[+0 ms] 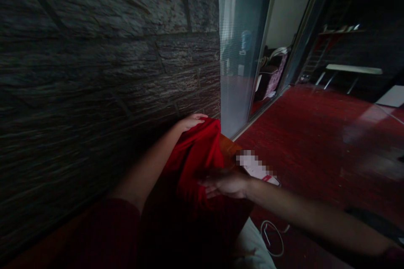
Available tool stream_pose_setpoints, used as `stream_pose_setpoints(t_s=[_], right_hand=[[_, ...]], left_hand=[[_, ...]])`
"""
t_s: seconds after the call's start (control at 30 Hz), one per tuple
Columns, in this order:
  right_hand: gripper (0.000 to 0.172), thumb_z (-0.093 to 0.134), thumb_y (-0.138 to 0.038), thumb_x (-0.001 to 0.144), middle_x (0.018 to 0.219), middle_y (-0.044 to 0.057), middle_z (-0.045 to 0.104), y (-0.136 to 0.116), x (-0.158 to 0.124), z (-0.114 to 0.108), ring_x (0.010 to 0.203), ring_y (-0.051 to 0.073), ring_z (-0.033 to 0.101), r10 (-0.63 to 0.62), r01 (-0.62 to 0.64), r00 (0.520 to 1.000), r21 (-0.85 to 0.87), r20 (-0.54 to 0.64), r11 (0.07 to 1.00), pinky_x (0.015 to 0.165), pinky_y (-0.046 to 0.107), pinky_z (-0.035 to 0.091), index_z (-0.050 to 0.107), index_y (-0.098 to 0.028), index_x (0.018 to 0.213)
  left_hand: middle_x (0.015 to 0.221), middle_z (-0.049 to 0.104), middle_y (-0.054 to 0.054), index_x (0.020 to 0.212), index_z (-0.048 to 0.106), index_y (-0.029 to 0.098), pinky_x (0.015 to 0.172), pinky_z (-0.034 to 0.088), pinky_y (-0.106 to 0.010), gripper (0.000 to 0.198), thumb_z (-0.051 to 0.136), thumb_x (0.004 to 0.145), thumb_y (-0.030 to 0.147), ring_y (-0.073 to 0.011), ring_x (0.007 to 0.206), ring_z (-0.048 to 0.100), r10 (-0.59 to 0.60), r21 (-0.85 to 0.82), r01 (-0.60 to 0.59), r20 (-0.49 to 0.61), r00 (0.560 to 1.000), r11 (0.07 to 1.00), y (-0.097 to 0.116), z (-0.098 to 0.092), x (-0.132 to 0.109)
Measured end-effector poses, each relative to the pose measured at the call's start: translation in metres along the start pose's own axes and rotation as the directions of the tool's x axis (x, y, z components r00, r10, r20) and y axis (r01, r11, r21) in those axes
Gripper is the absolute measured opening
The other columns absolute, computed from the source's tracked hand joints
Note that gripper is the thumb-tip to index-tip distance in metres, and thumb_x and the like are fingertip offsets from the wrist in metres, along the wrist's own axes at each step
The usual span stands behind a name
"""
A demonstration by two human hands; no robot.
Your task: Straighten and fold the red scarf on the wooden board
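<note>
A red cloth [202,147] with a fringed lower edge drapes over something beside the stone wall, near a brown wooden surface [229,146]. At the cloth's top left corner, my left hand [192,122] rests with its fingers over the fabric; whether it grips a fold is hard to tell. My right hand [225,183] lies against the lower right part of the cloth, its fingers extended and slightly blurred. Deep shadow hides the area beneath the cloth.
The rough stone wall [110,50] rises at the left. A glass door [238,50] stands behind. On the red floor [299,134] are a white shoe [252,166] and a white cable [280,239]. A white bench [353,69] is farther back.
</note>
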State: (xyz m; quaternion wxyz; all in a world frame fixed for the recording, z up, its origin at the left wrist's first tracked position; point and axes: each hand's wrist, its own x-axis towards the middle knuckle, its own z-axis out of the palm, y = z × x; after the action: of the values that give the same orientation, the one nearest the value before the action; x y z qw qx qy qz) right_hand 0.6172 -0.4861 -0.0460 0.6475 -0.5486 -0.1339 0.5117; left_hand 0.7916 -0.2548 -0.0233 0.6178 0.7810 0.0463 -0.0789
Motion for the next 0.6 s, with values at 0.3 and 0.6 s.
stream_pose_setpoints(t_s=[0.3,0.6], right_hand=[[0.056,0.074,-0.024,0.078,0.110,0.013,0.068,-0.097,0.057,-0.124,0.074,0.014,0.065,-0.435,0.001,0.764,-0.673,-0.477,0.740,0.058,0.021,0.050,0.058,-0.011,0.130],[0.019,0.067,-0.013,0.079,0.087,0.005,0.072,-0.111,0.128,-0.126,0.090,0.019,0.068,-0.563,0.052,0.690,-0.744,-0.455,0.666,0.073,0.021,0.050,0.071,-0.013,0.098]], left_hand=[[0.075,0.074,-0.003,0.082,0.073,0.015,0.074,0.053,-0.029,0.053,0.088,0.053,0.057,-0.0200,0.072,0.067,-0.094,0.111,0.101,-0.068,0.993,0.989,-0.009,-0.025,-0.007],[0.101,0.077,-0.011,0.096,0.074,0.015,0.091,0.055,-0.036,0.050,0.086,0.063,0.051,-0.0245,0.093,0.072,-0.125,-0.126,0.147,0.169,0.978,0.981,0.019,-0.036,-0.035]])
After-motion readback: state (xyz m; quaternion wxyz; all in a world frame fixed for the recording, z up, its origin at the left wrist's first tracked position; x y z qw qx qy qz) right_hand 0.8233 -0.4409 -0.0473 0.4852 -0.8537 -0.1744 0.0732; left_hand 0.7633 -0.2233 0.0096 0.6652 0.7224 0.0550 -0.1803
